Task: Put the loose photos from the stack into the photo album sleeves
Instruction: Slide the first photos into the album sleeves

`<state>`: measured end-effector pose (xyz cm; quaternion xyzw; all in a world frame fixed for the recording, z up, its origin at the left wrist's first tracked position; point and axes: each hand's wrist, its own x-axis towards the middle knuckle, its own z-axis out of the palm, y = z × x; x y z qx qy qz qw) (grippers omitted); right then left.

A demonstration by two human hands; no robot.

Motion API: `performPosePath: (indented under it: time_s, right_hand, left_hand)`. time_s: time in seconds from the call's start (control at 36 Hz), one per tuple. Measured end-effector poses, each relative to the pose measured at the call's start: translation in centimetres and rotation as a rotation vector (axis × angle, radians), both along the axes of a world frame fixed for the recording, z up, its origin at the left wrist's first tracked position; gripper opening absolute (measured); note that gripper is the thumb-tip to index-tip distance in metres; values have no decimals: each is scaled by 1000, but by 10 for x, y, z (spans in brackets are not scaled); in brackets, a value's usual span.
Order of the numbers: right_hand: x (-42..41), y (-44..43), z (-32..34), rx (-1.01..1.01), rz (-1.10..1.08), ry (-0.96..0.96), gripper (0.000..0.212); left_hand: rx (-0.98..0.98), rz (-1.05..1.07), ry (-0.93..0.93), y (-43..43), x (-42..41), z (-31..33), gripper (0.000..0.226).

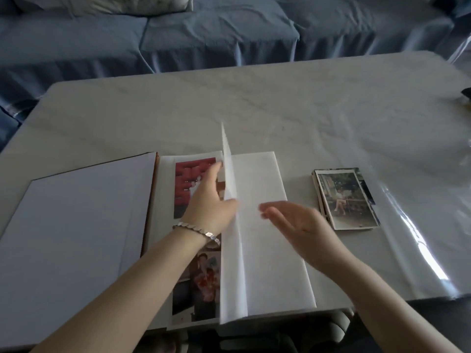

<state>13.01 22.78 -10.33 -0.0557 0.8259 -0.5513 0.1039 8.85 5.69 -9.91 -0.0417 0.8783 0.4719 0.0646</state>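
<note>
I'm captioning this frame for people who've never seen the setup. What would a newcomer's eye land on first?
A white album page standing on edge in the middle of the open photo album, with the left hand against it and the open right hand just right of it. Next, the stack of loose photos on the table to the album's right.

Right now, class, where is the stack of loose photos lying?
In the head view, the stack of loose photos lies on the table, to the right of the open album and close beside the right hand.
</note>
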Motion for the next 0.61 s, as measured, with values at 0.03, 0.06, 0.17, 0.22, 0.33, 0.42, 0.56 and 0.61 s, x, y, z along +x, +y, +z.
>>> performPosePath:
  time_s: [0.03,0.06,0.17,0.22,0.33,0.42,0.56,0.61]
  right_hand:
    - [-4,10,-3,101,-75,45,21]
    - [-9,20,-8,206,-148,91,19]
    - [-26,62,-26,502,-362,138,27]
    - [-31,78,-33,595,-416,68,35]
    - [-39,93,-40,781,-449,-73,56]
    - [-42,96,-40,897,-425,-178,69]
    - [-46,96,-37,882,-457,-237,83]
    - [-48,96,-36,872,-463,-275,91]
  left_hand:
    - [-3,8,38,-4,0,-2,77]
    - [-11,7,60,-9,0,-4,80]
    - [-247,-28,90,-29,2,-13,86]
    - [-401,-55,99,-35,2,-19,80]
    - [-624,-128,56,-40,6,-33,59]
    - [-671,-222,38,-37,7,-42,50]
    - [-720,-238,0,-37,7,-54,59]
    - [-779,-240,18,-38,8,-56,59]
